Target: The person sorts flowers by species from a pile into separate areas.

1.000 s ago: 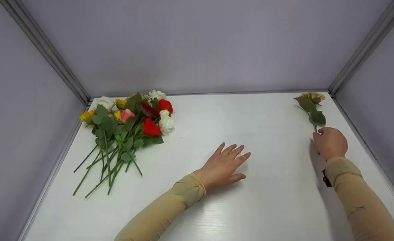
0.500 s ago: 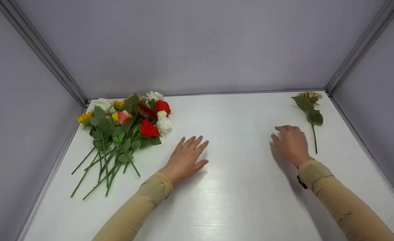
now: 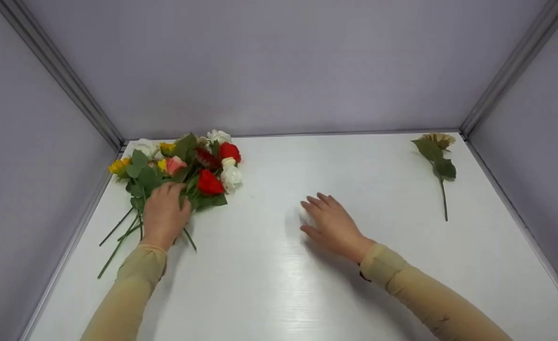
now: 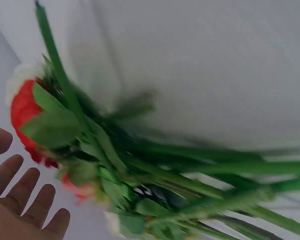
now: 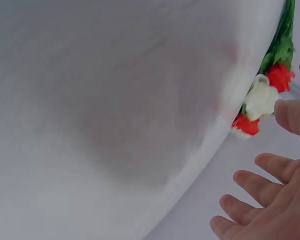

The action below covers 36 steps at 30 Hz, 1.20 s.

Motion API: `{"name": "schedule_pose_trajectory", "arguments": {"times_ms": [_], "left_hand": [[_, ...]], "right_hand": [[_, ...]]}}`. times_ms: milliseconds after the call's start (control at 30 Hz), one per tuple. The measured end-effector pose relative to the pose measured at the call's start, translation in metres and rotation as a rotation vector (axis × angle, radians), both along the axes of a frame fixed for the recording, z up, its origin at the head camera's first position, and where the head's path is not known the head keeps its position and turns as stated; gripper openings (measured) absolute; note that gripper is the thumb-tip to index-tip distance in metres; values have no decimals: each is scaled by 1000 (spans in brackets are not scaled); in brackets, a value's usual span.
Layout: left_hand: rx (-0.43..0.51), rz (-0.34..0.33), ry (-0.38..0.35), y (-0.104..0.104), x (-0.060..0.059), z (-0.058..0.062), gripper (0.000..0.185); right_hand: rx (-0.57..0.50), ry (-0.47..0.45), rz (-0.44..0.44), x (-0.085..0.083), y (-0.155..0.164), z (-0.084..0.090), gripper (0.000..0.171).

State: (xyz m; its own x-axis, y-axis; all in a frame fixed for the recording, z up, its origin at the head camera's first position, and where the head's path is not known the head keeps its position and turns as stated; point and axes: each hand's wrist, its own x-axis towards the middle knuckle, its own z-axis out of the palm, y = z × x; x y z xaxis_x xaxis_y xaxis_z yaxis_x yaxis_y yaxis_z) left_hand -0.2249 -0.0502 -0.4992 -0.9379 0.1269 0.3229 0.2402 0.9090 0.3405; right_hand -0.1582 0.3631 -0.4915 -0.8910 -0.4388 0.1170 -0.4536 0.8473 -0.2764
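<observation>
A bunch of artificial flowers (image 3: 198,166), red, white, yellow and pink with green leaves and long stems, lies at the table's back left. My left hand (image 3: 165,213) lies over its stems just below the leaves. In the left wrist view its fingers (image 4: 20,200) are straight and spread beside the bunch (image 4: 140,175), curled round nothing. My right hand (image 3: 331,222) hovers low over the middle of the table, fingers relaxed, holding nothing. The right wrist view shows its fingers (image 5: 270,200) loose, with the bunch (image 5: 262,100) far off.
A single tan flower (image 3: 436,154) with green leaves lies alone at the back right, stem toward me. The white table (image 3: 279,284) is boxed in by grey walls at the left, back and right, with metal corner posts.
My right hand let go of the tan flower's stem and moved left to the table's middle. My left hand slid left from the middle onto the bunch's stems.
</observation>
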Motion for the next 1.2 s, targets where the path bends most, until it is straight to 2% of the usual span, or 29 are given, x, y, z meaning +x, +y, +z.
{"name": "schedule_pose_trajectory", "arguments": {"times_ms": [100,233,367,467,533,933,1033,1200], "left_hand": [[78,130,-40,-28,-2,0,34],[193,292,-186,-55,-2,0,36],[247,372,-323,-72,-2,-2,40],[259,381,-378,-77,-2,-4,40],[274,377,-389,-77,-1,-4,38],[410,375,-368,-75,1,6,36],[446,366,-365,-73,1,12,37],[552,323,-408,-57,0,29,40]], "right_hand": [[57,28,85,6,-27,4,61],[84,60,198,13,-57,9,63],[85,65,270,19,-76,10,63],[95,67,295,22,-85,9,63],[106,69,305,23,-88,7,62],[105,94,294,21,-83,4,55],[98,72,283,20,-80,4,55],[48,24,254,17,-72,4,54]]}}
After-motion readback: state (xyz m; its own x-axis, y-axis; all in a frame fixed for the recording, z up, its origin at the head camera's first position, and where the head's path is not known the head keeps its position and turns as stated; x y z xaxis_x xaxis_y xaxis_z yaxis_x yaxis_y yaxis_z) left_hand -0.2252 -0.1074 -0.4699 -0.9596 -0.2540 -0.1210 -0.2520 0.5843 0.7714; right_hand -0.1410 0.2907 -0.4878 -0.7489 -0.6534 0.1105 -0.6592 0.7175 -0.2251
